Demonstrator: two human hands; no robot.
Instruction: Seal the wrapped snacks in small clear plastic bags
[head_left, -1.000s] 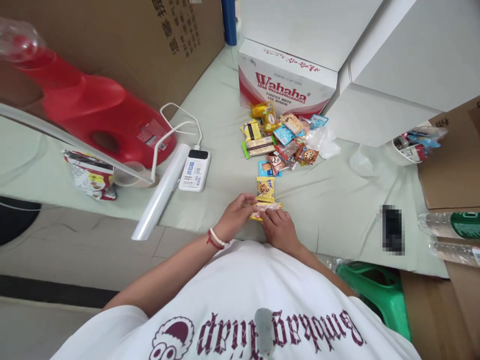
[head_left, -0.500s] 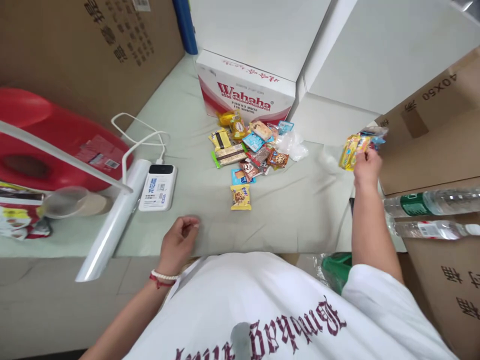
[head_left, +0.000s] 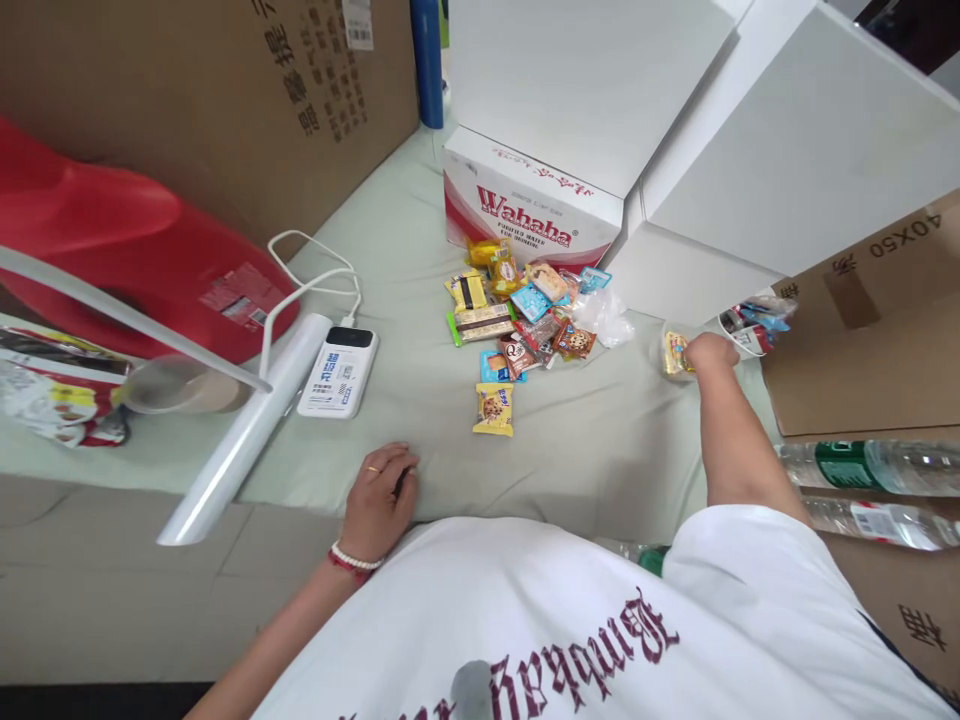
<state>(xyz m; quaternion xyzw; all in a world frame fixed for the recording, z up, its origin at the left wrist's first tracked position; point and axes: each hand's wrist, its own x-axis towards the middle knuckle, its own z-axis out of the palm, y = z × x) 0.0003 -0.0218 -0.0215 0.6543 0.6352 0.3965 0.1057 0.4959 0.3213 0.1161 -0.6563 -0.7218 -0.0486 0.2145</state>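
Observation:
My right hand (head_left: 712, 355) is at the far right of the table, closed on a yellow snack packet (head_left: 676, 355); its fingertips are mostly hidden. Clear plastic shows around that packet. My left hand (head_left: 381, 500) rests by the table's front edge, fingers loosely curled and nothing in them. Between the hands lies a pile of small wrapped snacks: a yellow cookie packet (head_left: 493, 409) nearest me, a green-ended bar (head_left: 482, 323), a brown cookie packet (head_left: 574, 340) and a blue packet (head_left: 530, 301). Crumpled clear plastic (head_left: 606, 318) touches the pile's right side.
A Wahaha water carton (head_left: 529, 215) stands behind the snacks. A white power bank (head_left: 338, 374) with a cable, a shiny white roll (head_left: 244, 430) and a red jug (head_left: 150, 250) are at left. Right of my hand are a container of small items (head_left: 754, 330), a cardboard box (head_left: 862, 330) and bottles (head_left: 870, 466).
My right hand has moved down and left with the yellow packet, away from the container of small items. My left hand stays at the table's edge. The whole view has shifted.

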